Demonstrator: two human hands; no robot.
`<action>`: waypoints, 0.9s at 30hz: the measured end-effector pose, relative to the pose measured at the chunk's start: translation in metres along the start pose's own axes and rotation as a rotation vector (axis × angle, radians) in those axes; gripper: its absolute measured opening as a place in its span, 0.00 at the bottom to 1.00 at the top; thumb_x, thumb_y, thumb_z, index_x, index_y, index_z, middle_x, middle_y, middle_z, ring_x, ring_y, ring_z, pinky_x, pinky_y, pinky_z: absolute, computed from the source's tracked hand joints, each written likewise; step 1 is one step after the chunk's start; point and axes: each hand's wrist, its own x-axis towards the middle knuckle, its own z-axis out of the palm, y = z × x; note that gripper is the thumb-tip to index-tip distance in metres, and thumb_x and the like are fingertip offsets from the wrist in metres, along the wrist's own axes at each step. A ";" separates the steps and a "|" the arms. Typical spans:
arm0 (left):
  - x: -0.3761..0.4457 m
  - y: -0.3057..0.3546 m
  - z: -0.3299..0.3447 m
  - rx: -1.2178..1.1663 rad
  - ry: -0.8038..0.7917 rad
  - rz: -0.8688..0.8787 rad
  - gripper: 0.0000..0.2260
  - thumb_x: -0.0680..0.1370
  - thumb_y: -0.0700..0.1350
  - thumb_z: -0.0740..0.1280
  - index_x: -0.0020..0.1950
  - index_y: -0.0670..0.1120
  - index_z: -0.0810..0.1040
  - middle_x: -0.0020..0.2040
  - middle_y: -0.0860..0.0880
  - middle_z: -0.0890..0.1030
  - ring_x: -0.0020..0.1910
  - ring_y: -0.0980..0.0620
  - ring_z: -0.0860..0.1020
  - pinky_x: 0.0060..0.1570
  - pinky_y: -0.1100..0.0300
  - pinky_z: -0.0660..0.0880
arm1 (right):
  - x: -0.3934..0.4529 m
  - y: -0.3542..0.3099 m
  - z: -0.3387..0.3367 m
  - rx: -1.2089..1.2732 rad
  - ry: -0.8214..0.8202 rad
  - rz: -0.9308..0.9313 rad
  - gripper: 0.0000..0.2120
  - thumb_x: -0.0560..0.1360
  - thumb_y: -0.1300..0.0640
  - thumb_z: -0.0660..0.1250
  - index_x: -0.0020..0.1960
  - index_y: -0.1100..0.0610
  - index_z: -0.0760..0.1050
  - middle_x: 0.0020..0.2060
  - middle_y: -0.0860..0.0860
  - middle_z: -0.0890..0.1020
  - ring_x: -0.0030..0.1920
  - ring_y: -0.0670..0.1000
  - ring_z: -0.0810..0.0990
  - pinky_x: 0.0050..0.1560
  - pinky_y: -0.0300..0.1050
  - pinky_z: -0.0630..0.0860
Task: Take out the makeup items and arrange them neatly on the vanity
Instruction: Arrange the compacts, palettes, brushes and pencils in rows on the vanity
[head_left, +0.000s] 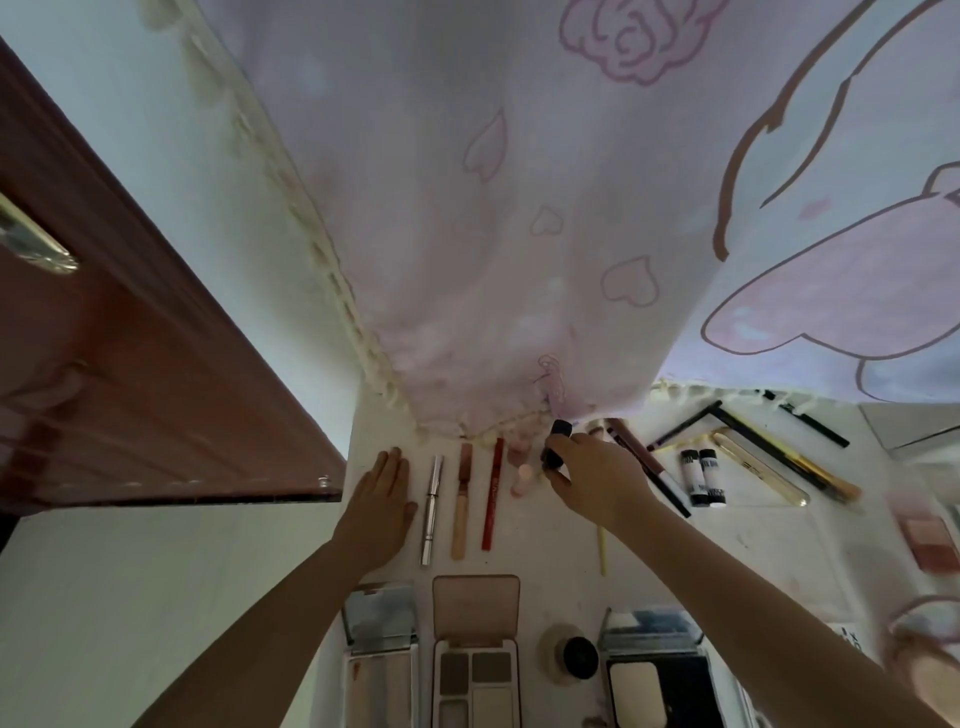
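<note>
On the white vanity top (550, 551) a row of slim items lies side by side: a silver tube (431, 509), a peach-handled stick (461, 501) and a red pencil (492, 493). My left hand (382, 499) rests flat on the surface just left of the silver tube. My right hand (592, 480) grips a small dark tube (557, 441) upright beside a pale pink bottle (521, 478). Along the front edge lie three open compacts: a mirrored palette (382, 654), a grey eyeshadow palette (475, 654) and a black powder compact (657, 670).
A pink printed curtain (519, 234) hangs down to the back of the vanity. A brown wooden door (119, 374) stands at the left. To the right lie dark pencils (675, 431), two small black-and-white tubes (704, 478), a gold brush (763, 467) and a blush palette (930, 540). A round jar (571, 654) sits between the compacts.
</note>
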 end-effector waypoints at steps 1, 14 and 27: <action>-0.002 0.002 -0.004 0.003 0.004 -0.001 0.26 0.72 0.49 0.54 0.54 0.31 0.78 0.56 0.33 0.79 0.52 0.37 0.80 0.45 0.51 0.78 | -0.002 0.001 -0.001 0.000 0.014 0.001 0.15 0.78 0.50 0.55 0.62 0.55 0.68 0.51 0.53 0.79 0.48 0.55 0.79 0.36 0.42 0.71; -0.008 0.033 -0.032 -0.329 0.174 -0.094 0.22 0.79 0.41 0.56 0.69 0.29 0.62 0.71 0.31 0.62 0.71 0.34 0.61 0.68 0.43 0.61 | -0.071 0.089 0.006 0.191 0.136 0.475 0.12 0.76 0.58 0.61 0.55 0.62 0.77 0.46 0.58 0.82 0.47 0.56 0.80 0.45 0.44 0.74; -0.036 0.117 -0.075 -0.250 0.391 -0.060 0.26 0.81 0.51 0.45 0.55 0.36 0.77 0.52 0.35 0.80 0.51 0.36 0.80 0.45 0.46 0.79 | -0.040 0.131 0.021 0.179 0.033 0.467 0.14 0.76 0.54 0.63 0.56 0.61 0.74 0.51 0.57 0.79 0.51 0.55 0.78 0.45 0.42 0.72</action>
